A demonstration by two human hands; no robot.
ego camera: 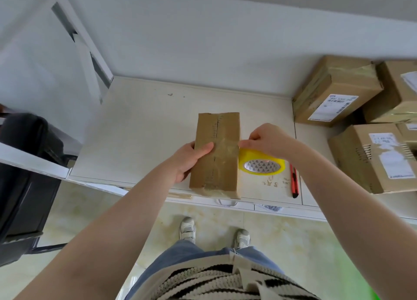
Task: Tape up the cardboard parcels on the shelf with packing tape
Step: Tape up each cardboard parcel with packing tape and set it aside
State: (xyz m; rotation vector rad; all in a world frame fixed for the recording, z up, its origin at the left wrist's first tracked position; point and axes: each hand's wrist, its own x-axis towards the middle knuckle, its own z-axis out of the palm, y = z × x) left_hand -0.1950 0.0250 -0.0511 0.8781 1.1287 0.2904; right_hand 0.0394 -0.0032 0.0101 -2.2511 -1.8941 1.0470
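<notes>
A long brown cardboard parcel (216, 164) lies on the pale shelf (140, 128), its near end over the front edge. My left hand (190, 158) holds the parcel's left side, thumb pressed on its top. A strip of clear tape runs across the top to the yellow tape roll (261, 163) just right of the parcel. My right hand (265, 139) grips the roll from above, fingertips at the parcel's right edge.
A red and black utility knife (293, 180) lies right of the roll. Several labelled cardboard boxes (336, 92) are stacked at the right of the shelf. A black chair (24, 175) stands to the left. The white wall is behind.
</notes>
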